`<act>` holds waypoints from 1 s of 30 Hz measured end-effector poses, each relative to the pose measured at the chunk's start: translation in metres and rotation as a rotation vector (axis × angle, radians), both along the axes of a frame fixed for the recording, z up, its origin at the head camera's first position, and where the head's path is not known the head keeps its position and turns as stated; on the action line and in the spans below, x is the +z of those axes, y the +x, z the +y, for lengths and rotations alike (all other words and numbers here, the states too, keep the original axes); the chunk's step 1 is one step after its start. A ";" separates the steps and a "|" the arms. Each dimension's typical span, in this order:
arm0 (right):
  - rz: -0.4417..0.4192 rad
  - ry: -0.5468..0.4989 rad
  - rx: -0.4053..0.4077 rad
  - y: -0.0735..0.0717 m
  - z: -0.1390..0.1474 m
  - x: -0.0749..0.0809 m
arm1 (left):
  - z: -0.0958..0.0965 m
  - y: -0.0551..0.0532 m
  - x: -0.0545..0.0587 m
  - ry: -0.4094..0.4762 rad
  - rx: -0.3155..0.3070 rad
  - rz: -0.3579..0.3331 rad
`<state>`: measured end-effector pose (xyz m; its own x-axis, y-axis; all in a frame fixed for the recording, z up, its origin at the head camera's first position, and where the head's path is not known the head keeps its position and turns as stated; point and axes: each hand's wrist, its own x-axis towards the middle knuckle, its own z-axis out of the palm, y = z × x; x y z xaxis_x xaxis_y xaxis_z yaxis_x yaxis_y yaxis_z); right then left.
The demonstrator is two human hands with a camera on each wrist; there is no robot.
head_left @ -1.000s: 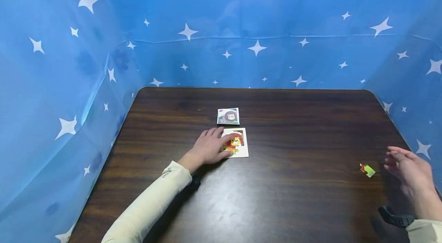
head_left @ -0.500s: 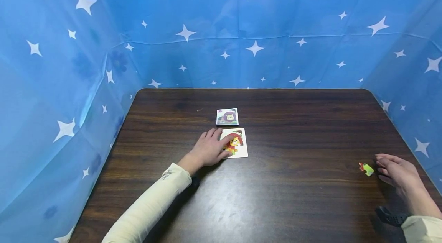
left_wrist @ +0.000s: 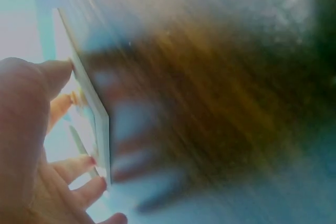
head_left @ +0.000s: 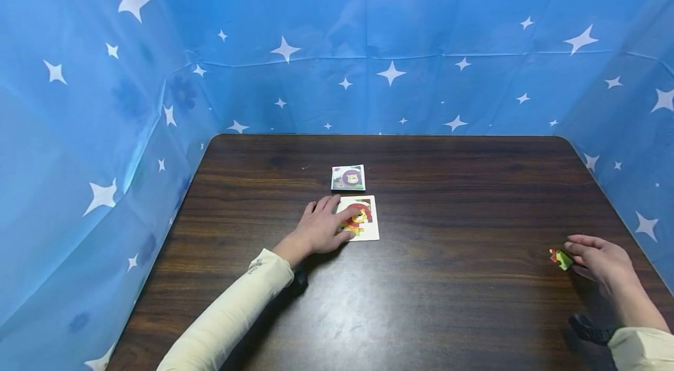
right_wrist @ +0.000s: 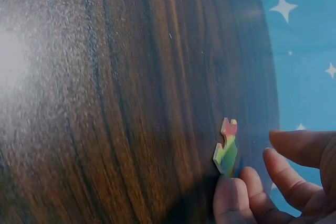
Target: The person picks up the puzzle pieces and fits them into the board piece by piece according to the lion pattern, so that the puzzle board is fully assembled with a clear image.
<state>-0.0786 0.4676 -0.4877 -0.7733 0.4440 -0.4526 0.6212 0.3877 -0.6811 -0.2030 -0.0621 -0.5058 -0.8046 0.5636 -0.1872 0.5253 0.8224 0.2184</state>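
In the head view, a square white-bordered lion puzzle board (head_left: 371, 230) lies mid-table. My left hand (head_left: 316, 229) rests on its left side, fingers spread, index finger across the lion picture. The left wrist view shows the thumb and fingertips touching the puzzle board (left_wrist: 102, 124), seen edge-on. At the right of the table my right hand (head_left: 605, 263) pinches a small green and red puzzle piece (head_left: 563, 260). In the right wrist view, the puzzle piece (right_wrist: 227, 153) stands tilted at the thumb tip, with another finger close behind; the remaining fingers are held apart from it.
A small card (head_left: 347, 178) with a lion picture lies just beyond the puzzle board. The dark wooden table (head_left: 447, 289) is bordered at the back and sides by a blue star-patterned curtain (head_left: 421, 26). A dark band (head_left: 590, 330) sits at my right wrist.
My right hand has moved left to the puzzle piece and its fingers now grip it; the piece has tipped up from lying flat. My left hand has stayed on the puzzle board.
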 end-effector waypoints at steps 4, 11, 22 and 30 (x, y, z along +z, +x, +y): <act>0.001 0.021 0.025 -0.004 -0.004 -0.002 | -0.001 0.002 0.000 0.004 -0.020 0.029; 0.004 0.054 0.049 -0.009 -0.010 -0.006 | -0.002 0.004 -0.003 -0.020 -0.019 0.060; -0.003 0.262 0.077 -0.010 -0.026 -0.005 | -0.001 0.004 -0.004 -0.026 -0.031 0.083; -0.005 0.453 0.203 -0.015 -0.037 -0.002 | -0.005 0.003 -0.005 -0.025 -0.026 0.072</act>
<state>-0.0933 0.4311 -0.4901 -0.8629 0.4379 -0.2524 0.5053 0.7573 -0.4136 -0.2003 -0.0666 -0.5113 -0.8019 0.5800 -0.1434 0.5599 0.8133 0.1584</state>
